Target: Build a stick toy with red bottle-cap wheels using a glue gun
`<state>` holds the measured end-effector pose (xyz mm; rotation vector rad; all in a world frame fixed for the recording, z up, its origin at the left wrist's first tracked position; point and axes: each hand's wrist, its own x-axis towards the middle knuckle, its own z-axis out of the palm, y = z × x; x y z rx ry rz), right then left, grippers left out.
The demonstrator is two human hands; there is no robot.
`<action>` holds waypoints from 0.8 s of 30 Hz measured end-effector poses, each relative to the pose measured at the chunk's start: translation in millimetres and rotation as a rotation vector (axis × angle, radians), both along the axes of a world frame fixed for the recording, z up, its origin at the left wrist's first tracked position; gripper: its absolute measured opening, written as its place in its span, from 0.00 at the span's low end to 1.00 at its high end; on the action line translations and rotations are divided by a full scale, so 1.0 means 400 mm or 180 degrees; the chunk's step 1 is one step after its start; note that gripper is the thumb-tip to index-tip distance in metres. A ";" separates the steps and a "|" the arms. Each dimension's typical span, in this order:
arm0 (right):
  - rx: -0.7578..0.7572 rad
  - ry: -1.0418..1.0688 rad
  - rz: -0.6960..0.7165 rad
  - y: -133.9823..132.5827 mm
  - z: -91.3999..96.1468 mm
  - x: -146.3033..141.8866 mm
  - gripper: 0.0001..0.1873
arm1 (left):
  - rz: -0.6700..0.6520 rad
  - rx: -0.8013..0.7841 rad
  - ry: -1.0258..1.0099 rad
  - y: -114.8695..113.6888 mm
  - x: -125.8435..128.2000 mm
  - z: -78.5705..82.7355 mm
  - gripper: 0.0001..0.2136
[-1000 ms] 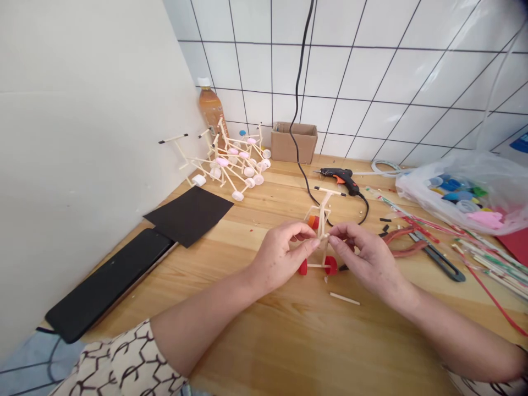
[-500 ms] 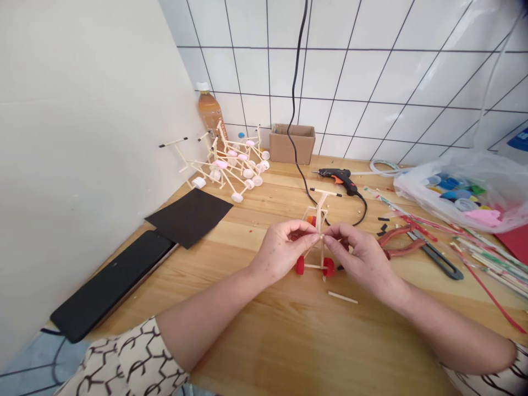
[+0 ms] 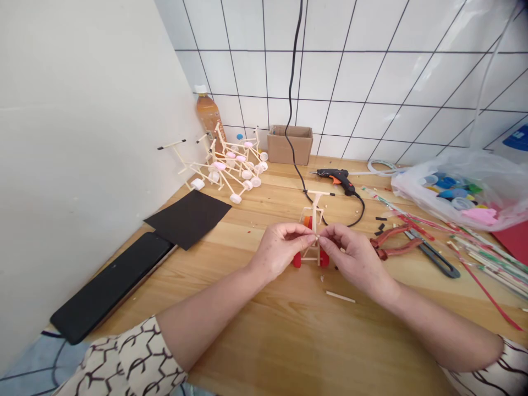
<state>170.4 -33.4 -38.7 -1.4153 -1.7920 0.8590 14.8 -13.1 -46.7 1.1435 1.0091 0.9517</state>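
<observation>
White tiled wall [image 3: 231, 71] rises along the back edge of one wooden worktop [image 3: 264, 341], and a plain pale wall [image 3: 82, 121] closes its left edge. Two bare hands meet over the worktop, right of its middle. Thumb and forefinger of the left hand [image 3: 282, 250] pinch a small pale piece at the middle of one stick model [image 3: 314, 214]; thumb and forefinger of the right hand [image 3: 350, 258] pinch at the same spot, tips almost touching the left's. The model stands upright between the hands, its one black-tipped crossbar toward the back edge, two red wheels [image 3: 297, 259] toward the near edge, and one orange piece [image 3: 307, 221] showing beyond the fingers.

One loose stick [image 3: 340, 297] lies nearer the front edge. To the right come one pair of pliers [image 3: 385, 242], one grey cutter [image 3: 437, 258] just beside it, and three black scraps [image 3: 381, 225]. One glue gun [image 3: 338, 179] lies behind the model. Toward the right edge are one plastic bag [image 3: 503, 187] of coloured caps and a bundle of sticks [image 3: 495, 269], too overlapped to count.

At the back edge stands one cardboard box [image 3: 290, 147]. Near the back left corner are one bottle [image 3: 209, 113] and several finished-looking models [image 3: 235, 170], tangled together, with four pink discs [image 3: 219, 165] showing. Along the left edge lie black card [image 3: 190, 217] and one black phone [image 3: 113, 286].
</observation>
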 end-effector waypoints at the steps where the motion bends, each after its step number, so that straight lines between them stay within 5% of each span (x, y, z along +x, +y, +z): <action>1: -0.0040 0.0043 -0.0009 0.001 0.000 -0.002 0.09 | 0.0015 -0.0065 -0.0028 0.000 0.001 0.001 0.05; 24: -0.0279 0.0762 -0.0436 0.011 -0.014 -0.031 0.10 | 0.0263 -0.0844 -0.0847 0.010 0.010 -0.007 0.06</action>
